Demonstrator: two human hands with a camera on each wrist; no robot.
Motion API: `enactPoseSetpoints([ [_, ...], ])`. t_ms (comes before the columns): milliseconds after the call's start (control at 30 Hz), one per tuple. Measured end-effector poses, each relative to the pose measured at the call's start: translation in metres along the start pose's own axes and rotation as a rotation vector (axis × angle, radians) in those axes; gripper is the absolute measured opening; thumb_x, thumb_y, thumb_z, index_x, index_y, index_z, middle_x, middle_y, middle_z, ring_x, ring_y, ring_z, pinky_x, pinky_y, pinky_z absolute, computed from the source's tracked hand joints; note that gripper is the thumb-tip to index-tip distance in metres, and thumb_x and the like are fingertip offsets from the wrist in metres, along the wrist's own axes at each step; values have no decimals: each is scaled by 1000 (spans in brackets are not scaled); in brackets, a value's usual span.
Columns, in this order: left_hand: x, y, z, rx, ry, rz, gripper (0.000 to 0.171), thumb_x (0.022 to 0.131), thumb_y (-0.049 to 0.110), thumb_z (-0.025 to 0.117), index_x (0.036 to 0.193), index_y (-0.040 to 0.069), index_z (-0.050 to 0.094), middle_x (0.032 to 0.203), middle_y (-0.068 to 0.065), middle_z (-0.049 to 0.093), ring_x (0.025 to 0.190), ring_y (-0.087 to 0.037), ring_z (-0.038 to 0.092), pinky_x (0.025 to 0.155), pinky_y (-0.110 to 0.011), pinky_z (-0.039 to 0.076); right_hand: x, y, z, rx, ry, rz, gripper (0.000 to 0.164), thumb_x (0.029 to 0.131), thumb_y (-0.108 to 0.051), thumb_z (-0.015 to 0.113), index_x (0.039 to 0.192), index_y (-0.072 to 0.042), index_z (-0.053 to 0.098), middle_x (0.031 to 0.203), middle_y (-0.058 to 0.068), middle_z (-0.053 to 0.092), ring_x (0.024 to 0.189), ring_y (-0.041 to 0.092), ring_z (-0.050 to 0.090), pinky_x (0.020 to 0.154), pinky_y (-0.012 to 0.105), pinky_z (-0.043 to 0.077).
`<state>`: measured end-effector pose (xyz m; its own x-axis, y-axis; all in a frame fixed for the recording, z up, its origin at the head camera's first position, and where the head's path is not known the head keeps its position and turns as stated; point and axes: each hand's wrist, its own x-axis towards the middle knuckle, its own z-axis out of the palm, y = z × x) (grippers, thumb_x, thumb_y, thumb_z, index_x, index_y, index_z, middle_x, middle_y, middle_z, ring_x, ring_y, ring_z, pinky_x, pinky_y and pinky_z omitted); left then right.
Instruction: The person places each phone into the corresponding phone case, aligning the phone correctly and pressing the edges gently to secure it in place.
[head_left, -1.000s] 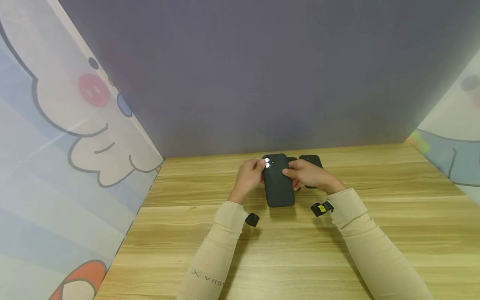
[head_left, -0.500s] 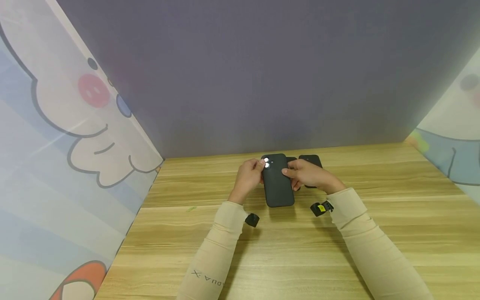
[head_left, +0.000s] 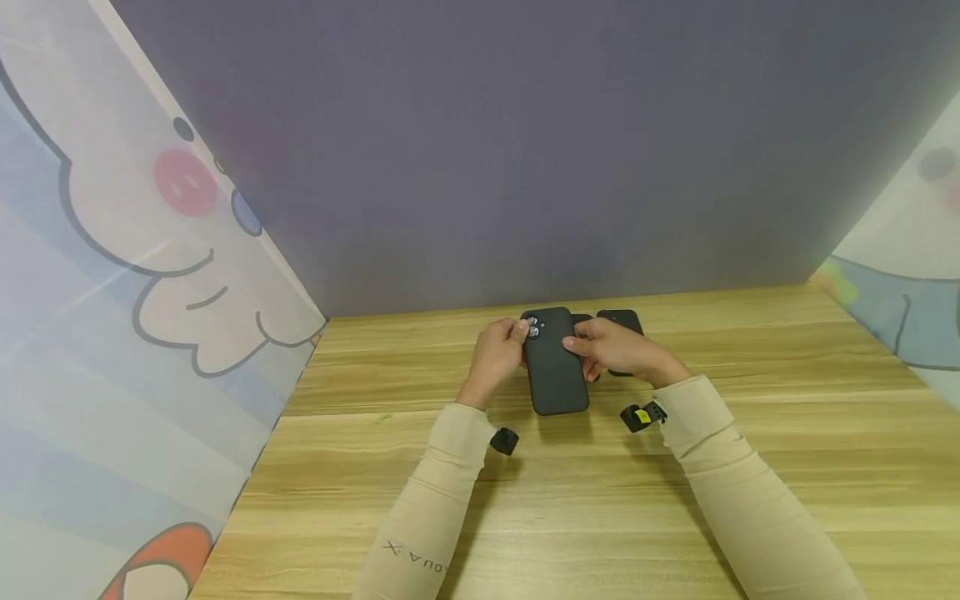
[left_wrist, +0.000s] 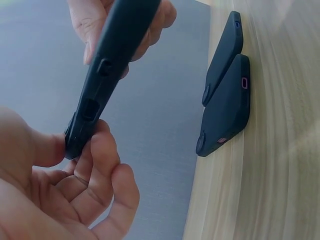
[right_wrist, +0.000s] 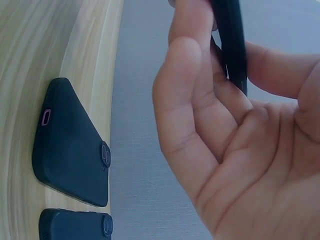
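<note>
Both hands hold up a black phone in a matte case (head_left: 557, 371), its back with two camera lenses turned toward the head camera. My left hand (head_left: 497, 354) pinches its upper left corner, thumb by the lenses. On the opposite edge, my right hand (head_left: 618, 348) grips with the thumb on the back and fingers behind. The left wrist view shows the case's side edge (left_wrist: 90, 107) with its cutouts. Two more black cased phones lie on the table beyond: one phone (right_wrist: 70, 145) and a second phone (right_wrist: 75, 226), both partly hidden by the right hand in the head view.
The wood-grain table (head_left: 570, 517) ends at a grey panel (head_left: 525, 167) behind the phones. A wall with cartoon print (head_left: 112, 275) stands at the left, another print (head_left: 915, 275) at the right. Black wrist cameras hang below each cuff, near the tabletop.
The bright white glare on the held phone's lenses has faded to grey, so its tilt seems slightly altered. Both hands keep the same grip and place.
</note>
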<state>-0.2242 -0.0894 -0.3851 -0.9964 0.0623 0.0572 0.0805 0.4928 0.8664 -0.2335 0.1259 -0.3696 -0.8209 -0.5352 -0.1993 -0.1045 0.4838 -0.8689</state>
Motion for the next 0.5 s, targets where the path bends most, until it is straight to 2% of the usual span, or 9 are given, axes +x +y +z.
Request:
enactPoseSetpoints([
  [233, -1, 0, -1, -31, -12, 9, 36, 110, 32, 47, 104, 5, 71, 76, -9, 66, 83, -43, 71, 59, -27, 44, -1, -1, 0, -20, 4, 6, 36, 112, -21, 43, 130, 8, 54, 84, 9, 60, 74, 23, 63, 80, 54, 59],
  [500, -2, 0, -2, -53, -24, 5, 37, 110, 34, 47, 99, 7, 69, 74, -6, 63, 79, -39, 69, 57, -28, 44, 0, 0, 1, -36, 8, -2, 37, 112, -21, 43, 132, 8, 55, 83, 9, 60, 73, 23, 63, 79, 52, 60],
])
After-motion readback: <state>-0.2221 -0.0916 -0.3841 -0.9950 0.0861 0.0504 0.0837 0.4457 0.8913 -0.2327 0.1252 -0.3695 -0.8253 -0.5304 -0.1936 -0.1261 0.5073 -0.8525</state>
